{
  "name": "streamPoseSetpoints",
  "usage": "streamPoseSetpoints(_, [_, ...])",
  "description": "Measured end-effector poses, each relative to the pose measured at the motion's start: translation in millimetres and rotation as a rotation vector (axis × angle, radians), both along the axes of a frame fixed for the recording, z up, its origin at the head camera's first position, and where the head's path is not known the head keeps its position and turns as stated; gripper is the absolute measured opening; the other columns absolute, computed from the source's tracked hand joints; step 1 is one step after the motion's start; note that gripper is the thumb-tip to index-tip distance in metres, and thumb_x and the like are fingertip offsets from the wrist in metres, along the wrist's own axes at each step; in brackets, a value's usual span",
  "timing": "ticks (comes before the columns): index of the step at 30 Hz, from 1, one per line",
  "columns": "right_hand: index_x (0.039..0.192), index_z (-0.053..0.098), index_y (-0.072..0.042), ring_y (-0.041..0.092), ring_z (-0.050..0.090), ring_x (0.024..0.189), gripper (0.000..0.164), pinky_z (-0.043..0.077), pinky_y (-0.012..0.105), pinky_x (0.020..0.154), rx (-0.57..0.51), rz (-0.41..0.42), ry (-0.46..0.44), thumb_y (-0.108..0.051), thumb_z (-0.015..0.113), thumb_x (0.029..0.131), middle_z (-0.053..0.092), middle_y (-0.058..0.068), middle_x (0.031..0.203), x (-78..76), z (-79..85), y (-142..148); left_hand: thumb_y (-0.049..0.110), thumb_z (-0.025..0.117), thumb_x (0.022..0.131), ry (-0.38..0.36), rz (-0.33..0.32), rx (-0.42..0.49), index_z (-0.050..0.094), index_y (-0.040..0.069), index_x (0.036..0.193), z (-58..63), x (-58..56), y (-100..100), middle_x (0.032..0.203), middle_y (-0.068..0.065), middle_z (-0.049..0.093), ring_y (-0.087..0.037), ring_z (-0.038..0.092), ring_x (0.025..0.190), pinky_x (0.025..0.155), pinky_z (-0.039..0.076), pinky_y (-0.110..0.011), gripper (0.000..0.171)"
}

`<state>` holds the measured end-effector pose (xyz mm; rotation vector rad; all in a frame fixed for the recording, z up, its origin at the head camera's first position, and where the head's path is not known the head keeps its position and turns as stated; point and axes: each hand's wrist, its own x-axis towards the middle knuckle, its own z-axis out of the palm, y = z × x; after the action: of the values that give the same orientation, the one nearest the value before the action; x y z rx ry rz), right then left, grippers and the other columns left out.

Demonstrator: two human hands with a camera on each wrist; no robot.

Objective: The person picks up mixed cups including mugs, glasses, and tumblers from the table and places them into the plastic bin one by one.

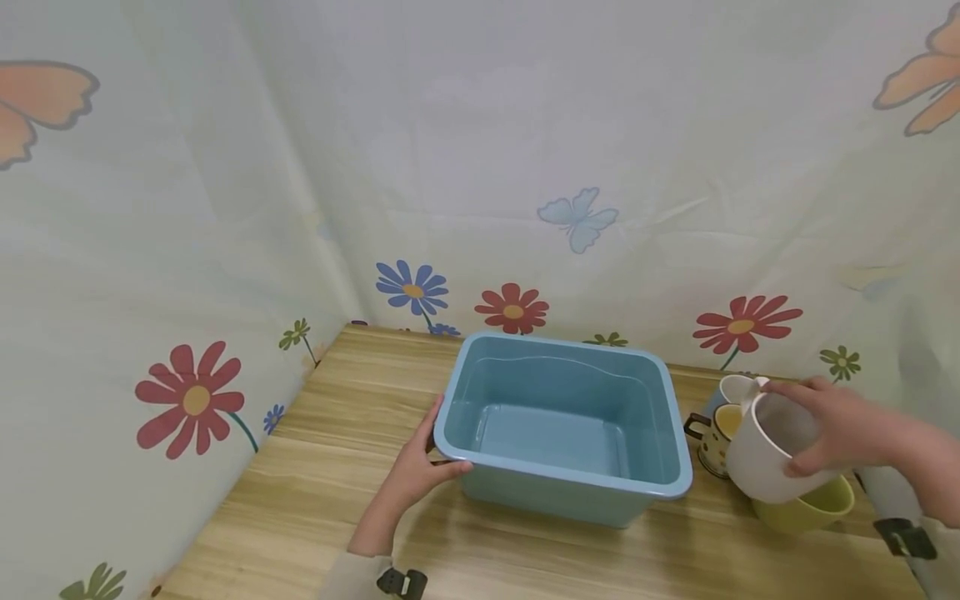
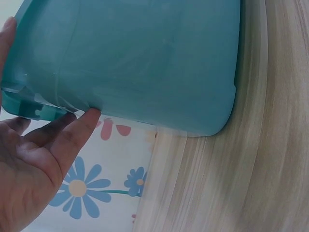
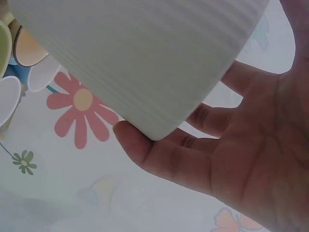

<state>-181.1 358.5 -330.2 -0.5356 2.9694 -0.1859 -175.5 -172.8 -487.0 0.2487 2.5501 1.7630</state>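
Note:
A blue plastic basin [image 1: 564,487] stands on the wooden table, its inside bare. At its left end my left hand [image 1: 416,468] grips the rim, thumb along the near edge; in the left wrist view the fingers [image 2: 72,137] touch the outer wall under the rim. My right hand [image 1: 847,423] holds a white cup [image 1: 757,467] tilted, mouth partly toward me. Fine ribs show on the cup [image 3: 140,63] in the right wrist view, with fingertips curled at its edge. It overlaps a yellow-green cup [image 1: 821,504] in the head view.
A cream spotted mug [image 1: 712,454] with a dark handle stands right of the basin. Behind it is a light blue mug [image 1: 735,387], white inside. A flower-printed curtain [image 1: 480,167] encloses the back and left of the wooden table [image 1: 300,500].

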Motion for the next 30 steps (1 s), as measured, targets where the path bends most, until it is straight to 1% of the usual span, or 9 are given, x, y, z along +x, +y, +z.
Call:
streamPoseSetpoints(3, [0.138,0.048,0.008,0.046,0.059,0.093,0.096,0.055,0.051,0.068,0.005,-0.002,-0.006,-0.028,0.093,0.061,0.049,0.046,0.123,-0.8,4.1,0,0.034,0.091,0.077,-0.001,0.003,-0.006,0.017,0.017,0.166,0.2,0.9,0,0.169,-0.018,0.027,-0.045,0.044,0.146,0.11,0.051,-0.055,0.116])
streamPoseSetpoints(9, [0.138,0.046,0.009,0.045,0.058,0.092,0.097,0.055,0.049,0.067,0.022,-0.016,0.001,-0.029,0.092,0.062,0.049,0.046,0.122,-2.3,13.2,-1,0.032,0.09,0.078,0.006,0.005,0.004,0.018,0.017,0.166,0.8,0.9,0,0.169,-0.019,0.028,-0.045,0.045,0.145,0.108,0.053,-0.054,0.115])
streamPoseSetpoints(16, [0.138,0.046,0.009,0.043,0.057,0.089,0.095,0.056,0.046,0.064,0.034,-0.041,-0.025,-0.03,0.092,0.064,0.049,0.045,0.12,-3.5,21.2,-3,0.035,0.091,0.077,-0.002,-0.001,-0.001,0.018,0.018,0.166,-0.7,1.4,-1,0.169,-0.018,0.028,-0.043,0.046,0.144,0.107,0.054,-0.053,0.116])
streamPoseSetpoints(23, [0.137,0.046,0.009,0.042,0.057,0.088,0.095,0.057,0.046,0.063,0.039,-0.033,-0.023,-0.03,0.093,0.064,0.052,0.043,0.116,-7.5,27.1,-4,0.036,0.091,0.077,0.001,0.003,-0.009,0.018,0.018,0.166,-0.9,1.4,-1,0.169,-0.018,0.028,-0.043,0.046,0.145,0.109,0.052,-0.054,0.116])
streamPoseSetpoints(26, [0.137,0.046,0.009,0.041,0.057,0.088,0.094,0.057,0.045,0.063,0.039,-0.03,-0.036,-0.03,0.093,0.064,0.052,0.043,0.116,-8.3,29.8,-5,0.034,0.091,0.077,0.0,0.002,-0.003,0.018,0.017,0.165,-0.9,1.0,-1,0.169,-0.018,0.028,-0.043,0.046,0.144,0.108,0.053,-0.053,0.116])
streamPoseSetpoints(30, [0.138,0.043,0.009,0.041,0.057,0.086,0.094,0.057,0.045,0.062,0.039,-0.039,-0.062,-0.029,0.091,0.066,0.048,0.046,0.118,-9.3,34.5,-7,0.033,0.091,0.077,-0.007,0.0,0.01,0.018,0.018,0.166,-0.9,0.6,0,0.169,-0.018,0.028,-0.043,0.047,0.144,0.105,0.055,-0.052,0.115])
